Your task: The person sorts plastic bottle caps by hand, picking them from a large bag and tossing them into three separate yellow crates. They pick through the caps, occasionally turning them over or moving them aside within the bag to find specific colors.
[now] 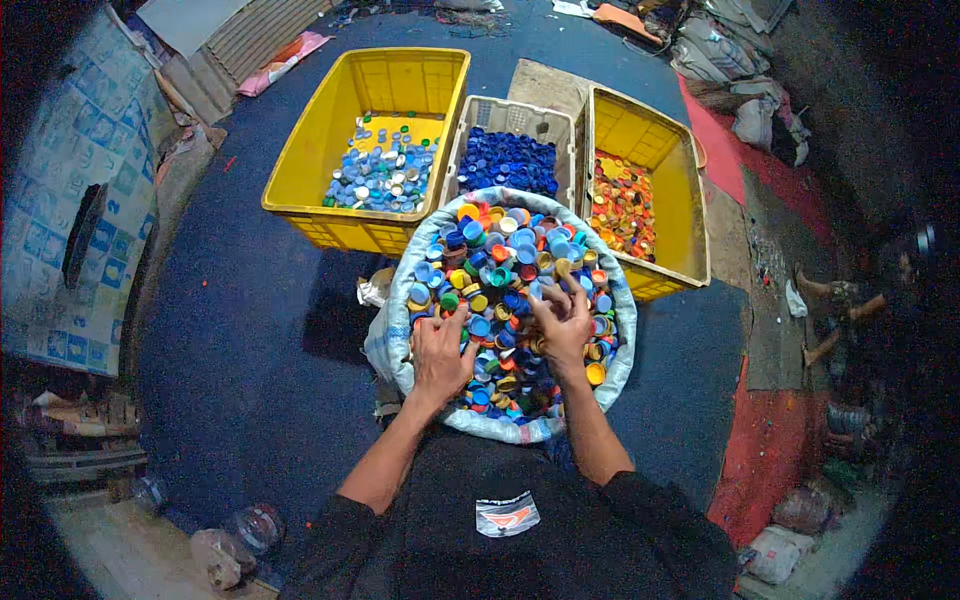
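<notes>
A round, pale sack (622, 370) with its rim rolled outward stands in front of me, full of plastic bottle caps (480, 327) in blue, green, yellow, orange and white. My left hand (442, 352) rests on the caps at the left side, its thumb and fingers apart, holding nothing that I can see. Over the right side of the heap, my right hand (565, 328) is raised slightly with bent fingers. A tan-yellow bottle cap (563, 268) shows at its fingertips, blurred by motion, and seems pinched there.
Beyond the sack stand a yellow crate (290, 185) with light blue, white and green caps, a whitish crate (567, 130) with dark blue caps, and another yellow crate (683, 215) with orange and red caps. A person's bare legs (825, 345) show at the far right. Bundles (715, 50) lie back right.
</notes>
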`<action>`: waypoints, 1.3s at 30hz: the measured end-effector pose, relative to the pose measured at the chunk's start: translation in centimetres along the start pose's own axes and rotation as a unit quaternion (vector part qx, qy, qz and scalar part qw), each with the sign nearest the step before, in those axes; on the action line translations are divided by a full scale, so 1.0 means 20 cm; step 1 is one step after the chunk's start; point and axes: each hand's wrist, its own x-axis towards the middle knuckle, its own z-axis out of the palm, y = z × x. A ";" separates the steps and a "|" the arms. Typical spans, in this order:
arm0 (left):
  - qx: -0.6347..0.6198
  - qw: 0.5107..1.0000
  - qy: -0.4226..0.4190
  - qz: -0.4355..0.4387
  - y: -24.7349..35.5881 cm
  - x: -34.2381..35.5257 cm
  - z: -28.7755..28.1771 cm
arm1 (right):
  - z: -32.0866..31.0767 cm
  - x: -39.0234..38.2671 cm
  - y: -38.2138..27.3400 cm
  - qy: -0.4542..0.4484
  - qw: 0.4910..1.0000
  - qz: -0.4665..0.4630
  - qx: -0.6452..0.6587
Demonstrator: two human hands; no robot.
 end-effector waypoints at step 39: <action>-0.784 0.495 0.135 -0.349 -0.18 -0.03 -0.16 | 0.09 -0.21 0.15 -0.144 0.870 -0.251 -0.399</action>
